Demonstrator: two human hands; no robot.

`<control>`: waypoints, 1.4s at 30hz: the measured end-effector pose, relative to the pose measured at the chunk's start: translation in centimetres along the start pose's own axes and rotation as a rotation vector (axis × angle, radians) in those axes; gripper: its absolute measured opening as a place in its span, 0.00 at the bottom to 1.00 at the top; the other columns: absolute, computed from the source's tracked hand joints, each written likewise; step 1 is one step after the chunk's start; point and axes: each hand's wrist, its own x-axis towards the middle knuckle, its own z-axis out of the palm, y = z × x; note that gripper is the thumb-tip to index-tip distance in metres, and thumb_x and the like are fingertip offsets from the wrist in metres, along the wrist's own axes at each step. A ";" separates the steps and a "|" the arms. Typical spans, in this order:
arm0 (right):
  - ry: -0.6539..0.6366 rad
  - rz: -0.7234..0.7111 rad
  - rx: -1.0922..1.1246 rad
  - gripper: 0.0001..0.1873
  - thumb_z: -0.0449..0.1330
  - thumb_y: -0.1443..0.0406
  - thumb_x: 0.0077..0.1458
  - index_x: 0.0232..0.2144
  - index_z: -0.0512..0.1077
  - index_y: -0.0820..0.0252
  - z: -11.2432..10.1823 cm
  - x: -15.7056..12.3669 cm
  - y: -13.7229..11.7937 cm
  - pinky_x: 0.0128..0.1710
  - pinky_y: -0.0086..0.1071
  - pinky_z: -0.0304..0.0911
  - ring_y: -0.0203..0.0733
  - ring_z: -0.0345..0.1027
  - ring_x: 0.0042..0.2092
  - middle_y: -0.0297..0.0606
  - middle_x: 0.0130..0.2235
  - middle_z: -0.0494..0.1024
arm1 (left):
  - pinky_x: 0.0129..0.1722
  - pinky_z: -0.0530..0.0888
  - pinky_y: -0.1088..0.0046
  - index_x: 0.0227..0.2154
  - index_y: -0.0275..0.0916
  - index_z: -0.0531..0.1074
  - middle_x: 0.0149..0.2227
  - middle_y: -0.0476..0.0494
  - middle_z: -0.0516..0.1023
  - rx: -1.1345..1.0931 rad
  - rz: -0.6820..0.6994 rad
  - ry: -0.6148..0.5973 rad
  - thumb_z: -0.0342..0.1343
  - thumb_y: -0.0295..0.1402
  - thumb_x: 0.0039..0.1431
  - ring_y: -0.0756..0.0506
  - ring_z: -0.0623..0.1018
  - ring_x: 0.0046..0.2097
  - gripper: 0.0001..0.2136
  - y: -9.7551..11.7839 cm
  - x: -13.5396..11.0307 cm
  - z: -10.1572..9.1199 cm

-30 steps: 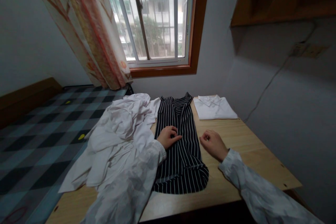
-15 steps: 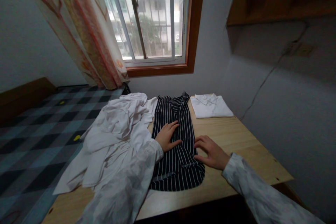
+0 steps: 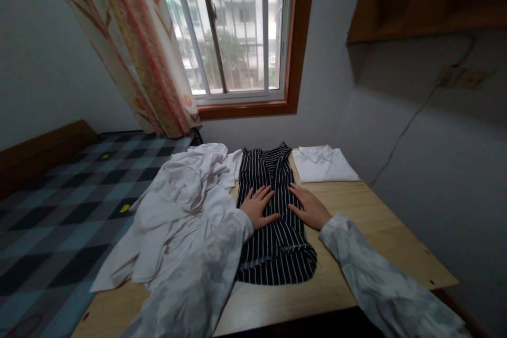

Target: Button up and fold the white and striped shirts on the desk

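Note:
A black shirt with white stripes (image 3: 277,243) lies folded into a long narrow strip down the middle of the wooden table (image 3: 372,232), collar toward the window. My left hand (image 3: 259,206) rests flat on its left half, fingers spread. My right hand (image 3: 309,206) lies flat on its right half, fingers stretched out toward the collar. Both hands press on the cloth and hold nothing.
A heap of crumpled white clothes (image 3: 178,206) covers the table's left side, touching the striped shirt. A folded white shirt (image 3: 325,165) sits at the far right corner. A bed with a checked cover (image 3: 67,190) stands to the left. Window and curtain (image 3: 130,47) are behind.
My right hand moved from the table beside the shirt up onto its right half and opened flat. My left hand uncurled and spread flat on the cloth.

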 end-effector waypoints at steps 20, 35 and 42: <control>-0.008 0.023 -0.164 0.27 0.55 0.58 0.71 0.68 0.70 0.58 0.9 3.6 0.9 0.75 0.58 0.51 0.55 0.59 0.74 0.48 0.72 0.69 | 0.77 0.53 0.44 0.69 0.40 0.70 0.76 0.35 0.61 0.107 -0.202 0.309 0.57 0.57 0.67 0.31 0.60 0.77 0.35 0.4 2.3 -0.3; 0.032 0.047 -0.138 0.24 0.57 0.60 0.70 0.65 0.73 0.57 0.5 5.0 1.3 0.76 0.60 0.48 0.54 0.64 0.72 0.48 0.69 0.73 | 0.76 0.55 0.42 0.74 0.42 0.63 0.77 0.34 0.61 0.054 -0.269 0.176 0.53 0.62 0.68 0.30 0.59 0.77 0.40 -1.4 5.9 0.1; -0.020 -0.096 -0.014 0.28 0.65 0.55 0.66 0.65 0.73 0.56 -0.9 2.3 0.2 0.74 0.58 0.55 0.55 0.65 0.71 0.49 0.70 0.72 | 0.76 0.56 0.44 0.71 0.40 0.66 0.75 0.32 0.63 -0.050 0.005 0.150 0.61 0.54 0.66 0.33 0.64 0.75 0.36 -1.0 2.4 -1.2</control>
